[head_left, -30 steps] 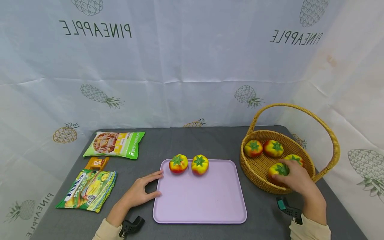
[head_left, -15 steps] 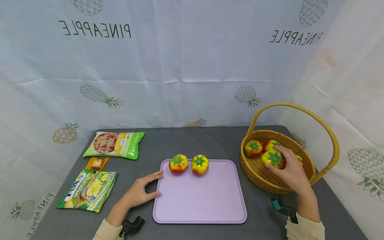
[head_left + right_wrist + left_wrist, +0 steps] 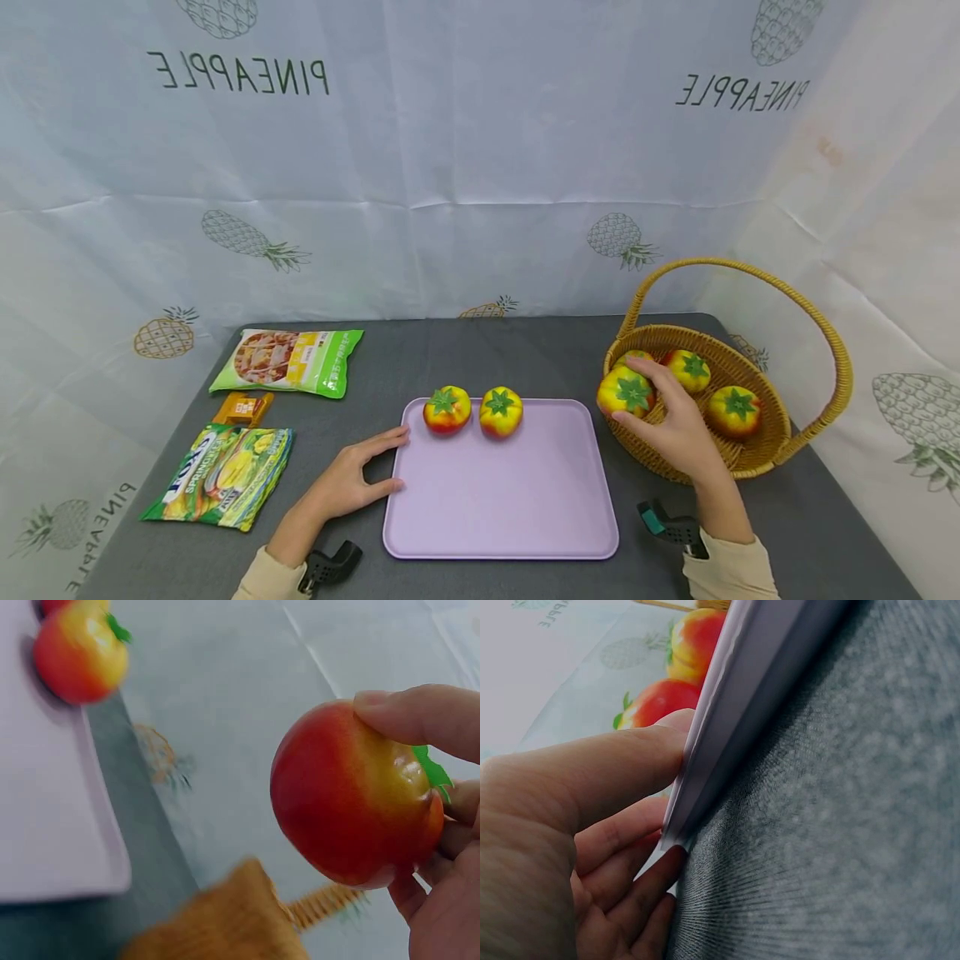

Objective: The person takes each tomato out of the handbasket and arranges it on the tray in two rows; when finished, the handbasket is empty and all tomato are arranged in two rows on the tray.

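In the head view, my right hand holds a red-and-yellow toy fruit with a green star-shaped leaf top, over the left rim of the wicker basket. The right wrist view shows thumb and fingers gripping that fruit from its leafy side. Inside the basket are a fruit at the right, another fruit at the back, and one mostly hidden behind the held fruit. My left hand touches the left edge of the lilac tray with fairly straight fingers. Two similar fruits sit along the tray's back edge.
Left of the tray lie a green food packet, a small orange packet and a green-and-yellow bag. The basket's tall handle arches over it. A white pineapple-print cloth hangs behind the grey table.
My right hand has lifted a fruit from the basket's front right and carried it left to the basket's left rim. My left hand and the tray stay in place.
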Available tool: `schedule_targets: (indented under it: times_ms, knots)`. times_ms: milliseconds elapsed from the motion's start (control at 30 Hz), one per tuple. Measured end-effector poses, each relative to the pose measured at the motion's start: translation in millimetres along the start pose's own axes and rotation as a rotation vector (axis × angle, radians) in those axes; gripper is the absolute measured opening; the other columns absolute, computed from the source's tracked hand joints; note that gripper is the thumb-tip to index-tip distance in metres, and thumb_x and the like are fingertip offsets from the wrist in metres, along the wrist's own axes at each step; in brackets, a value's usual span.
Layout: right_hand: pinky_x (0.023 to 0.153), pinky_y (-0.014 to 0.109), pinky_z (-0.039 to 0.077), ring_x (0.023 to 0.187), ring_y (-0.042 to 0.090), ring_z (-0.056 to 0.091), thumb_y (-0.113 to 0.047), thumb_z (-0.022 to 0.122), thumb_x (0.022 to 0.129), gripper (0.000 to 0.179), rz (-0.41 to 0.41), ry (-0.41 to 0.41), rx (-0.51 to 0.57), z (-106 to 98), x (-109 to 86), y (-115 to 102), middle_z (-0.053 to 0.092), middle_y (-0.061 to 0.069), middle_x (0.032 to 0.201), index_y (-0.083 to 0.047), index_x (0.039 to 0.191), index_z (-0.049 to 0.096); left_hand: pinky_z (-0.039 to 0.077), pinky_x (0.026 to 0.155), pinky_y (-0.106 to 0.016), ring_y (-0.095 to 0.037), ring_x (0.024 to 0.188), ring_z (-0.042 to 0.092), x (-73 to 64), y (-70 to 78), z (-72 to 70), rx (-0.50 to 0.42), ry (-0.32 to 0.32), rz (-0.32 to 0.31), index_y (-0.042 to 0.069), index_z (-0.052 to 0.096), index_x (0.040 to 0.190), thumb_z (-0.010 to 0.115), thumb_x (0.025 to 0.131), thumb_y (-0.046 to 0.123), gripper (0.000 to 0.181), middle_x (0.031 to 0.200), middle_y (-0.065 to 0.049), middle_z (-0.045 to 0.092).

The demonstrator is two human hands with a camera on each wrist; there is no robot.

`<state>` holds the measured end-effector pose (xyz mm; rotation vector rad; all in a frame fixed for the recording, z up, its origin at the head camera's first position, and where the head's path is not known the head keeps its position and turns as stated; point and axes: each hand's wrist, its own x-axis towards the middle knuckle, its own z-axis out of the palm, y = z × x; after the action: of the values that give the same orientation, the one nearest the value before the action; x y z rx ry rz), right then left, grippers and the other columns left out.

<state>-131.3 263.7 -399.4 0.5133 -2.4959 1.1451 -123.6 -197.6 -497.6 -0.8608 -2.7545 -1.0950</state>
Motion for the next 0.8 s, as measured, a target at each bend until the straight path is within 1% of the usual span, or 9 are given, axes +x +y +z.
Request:
schedule_targets:
  times_ms: [100,167,233,333,467,533,600,800]
  knots:
    - [0.094,0.001,0.03,0.12,0.005,0.042,-0.006,0.08,0.073,0.075,-0.038,-0.044,0.012,14,3.3,-4,0.047,0.01,0.14,-0.013,0.139,0.046,0.045,0.098,-0.048,-0.024,0.127,0.051,0.2,-0.6,0.1,-0.005,0.001,0.003,0.018,0.058,0.131,0.074,0.08,0.038,0.057,0.141,0.002,0.052]
    - [0.096,0.002,0.03,0.123,0.011,0.043,-0.01,0.08,0.074,0.074,-0.051,-0.077,0.006,24,5.5,-6,0.046,0.008,0.141,-0.016,0.139,0.045,0.045,0.098,-0.048,-0.024,0.127,0.051,0.3,-1.5,0.3,-0.003,0.002,0.003,0.018,0.058,0.131,0.074,0.08,0.037,0.057,0.141,0.001,0.052]
    - [0.096,0.005,0.034,0.123,0.017,0.046,-0.014,0.08,0.075,0.074,-0.061,-0.109,0.012,34,7.1,-8,0.045,0.006,0.142,-0.018,0.139,0.045,0.045,0.098,-0.048,-0.025,0.128,0.05,0.3,-2.1,0.6,-0.007,0.002,0.003,0.018,0.058,0.131,0.074,0.08,0.037,0.057,0.141,0.001,0.052]
    - [0.094,0.014,0.042,0.121,0.02,0.048,-0.018,0.08,0.076,0.072,-0.078,-0.163,0.018,48,9.4,-9,0.045,0.005,0.141,-0.017,0.139,0.045,0.045,0.099,-0.048,-0.025,0.128,0.05,-0.2,-2.0,1.0,-0.012,0.0,0.005,0.018,0.058,0.131,0.074,0.08,0.036,0.057,0.141,0.001,0.051]
    - [0.093,0.033,0.049,0.121,0.022,0.05,-0.021,0.078,0.078,0.07,-0.092,-0.229,0.024,64,13.5,-10,0.045,0.007,0.141,-0.013,0.139,0.044,0.045,0.098,-0.047,-0.025,0.128,0.05,-1.0,-1.8,1.3,-0.014,0.002,0.005,0.018,0.058,0.131,0.075,0.08,0.036,0.056,0.141,0.001,0.052]
    - [0.093,0.041,0.049,0.122,0.024,0.05,-0.02,0.078,0.079,0.07,-0.087,-0.252,0.028,70,15.7,-10,0.044,0.008,0.142,-0.012,0.14,0.044,0.045,0.098,-0.047,-0.025,0.128,0.05,-1.0,-2.0,1.4,-0.011,0.003,0.004,0.019,0.058,0.131,0.074,0.08,0.037,0.056,0.141,0.001,0.052]
    - [0.094,0.046,0.048,0.124,0.027,0.049,-0.017,0.077,0.079,0.07,-0.075,-0.271,0.032,75,17.5,-7,0.043,0.01,0.143,-0.01,0.14,0.043,0.045,0.098,-0.047,-0.025,0.128,0.05,-0.4,-2.5,1.6,-0.014,0.003,0.005,0.019,0.058,0.131,0.074,0.08,0.037,0.056,0.141,0.001,0.051]
    - [0.097,0.051,0.044,0.128,0.033,0.045,-0.015,0.074,0.081,0.069,-0.023,-0.325,0.014,87,17.9,2,0.04,0.013,0.145,-0.007,0.141,0.041,0.045,0.098,-0.047,-0.023,0.128,0.05,-0.5,-3.8,2.1,-0.011,0.004,0.0,0.02,0.057,0.132,0.074,0.08,0.037,0.057,0.141,0.002,0.051]
